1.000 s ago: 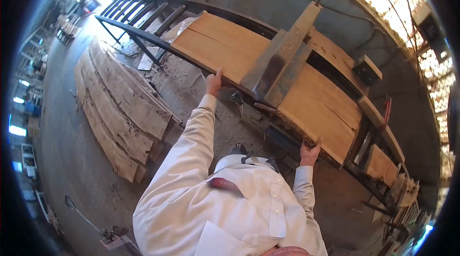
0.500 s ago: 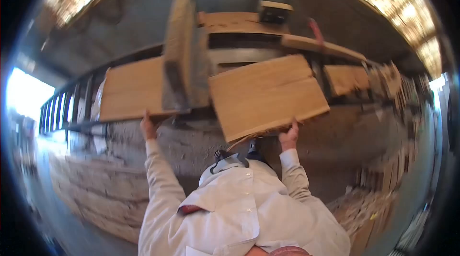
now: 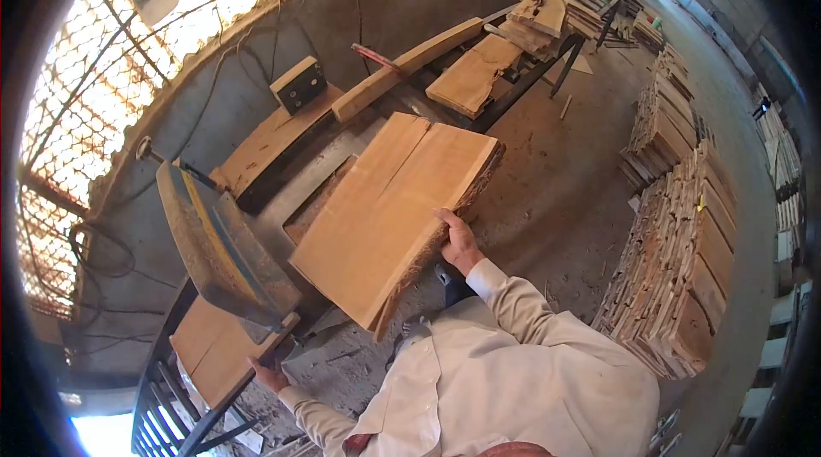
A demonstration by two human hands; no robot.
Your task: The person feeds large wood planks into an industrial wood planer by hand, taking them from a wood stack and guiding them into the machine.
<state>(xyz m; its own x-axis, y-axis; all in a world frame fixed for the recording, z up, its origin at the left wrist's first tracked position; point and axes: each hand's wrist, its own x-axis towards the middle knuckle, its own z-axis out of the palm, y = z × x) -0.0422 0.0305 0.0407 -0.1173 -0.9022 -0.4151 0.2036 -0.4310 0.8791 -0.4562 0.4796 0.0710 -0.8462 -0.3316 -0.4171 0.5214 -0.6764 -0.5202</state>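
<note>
Fingers of the right hand (image 3: 459, 245) curl clamped over the rough bark edge of a broad, smooth-sawn plank (image 3: 389, 209) lying on the saw bench; left hand (image 3: 270, 376) grips its far end, fingers hidden

Slab (image 3: 389, 218): broad, pale sawn face, lengthwise crack, rough bark edge.
Pose: tilted, near end raised.
Location: on saw surface, beside blade guard.

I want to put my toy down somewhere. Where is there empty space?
The dusty floor between the saw bench and the stacked planks is bare. The bench is crowded: the slab under the right hand covers it.
</note>
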